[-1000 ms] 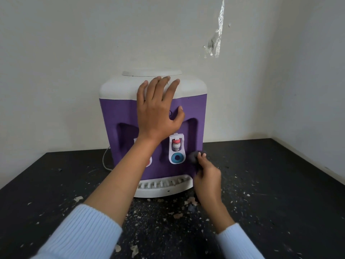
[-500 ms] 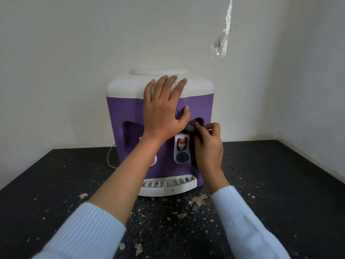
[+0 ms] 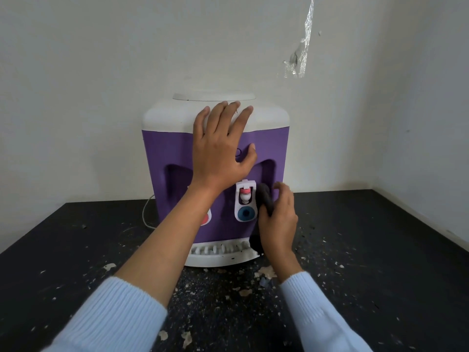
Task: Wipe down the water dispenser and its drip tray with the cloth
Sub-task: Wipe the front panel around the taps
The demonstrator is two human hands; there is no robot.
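A purple water dispenser (image 3: 269,148) with a white top stands on the black table against the wall. Its white slotted drip tray (image 3: 218,256) juts out at the bottom front. My left hand (image 3: 220,148) lies flat and spread on the upper front, fingers over the white top. My right hand (image 3: 278,219) grips a dark cloth (image 3: 265,199) and presses it against the recess just right of the blue tap (image 3: 245,204). The cloth's lower end hangs over the tray's right end. My left forearm hides most of the red tap (image 3: 206,219).
The black table (image 3: 368,250) is strewn with pale paint flakes, thickest in front of the tray. A white cord (image 3: 146,214) runs behind the dispenser on the left. White walls meet in a corner at the right, with peeling film (image 3: 298,54) hanging on the back wall.
My right hand with the cloth rose from low beside the blue tap to the top of the recess, then slid back down beside the tap. My left hand stayed pressed on the dispenser.
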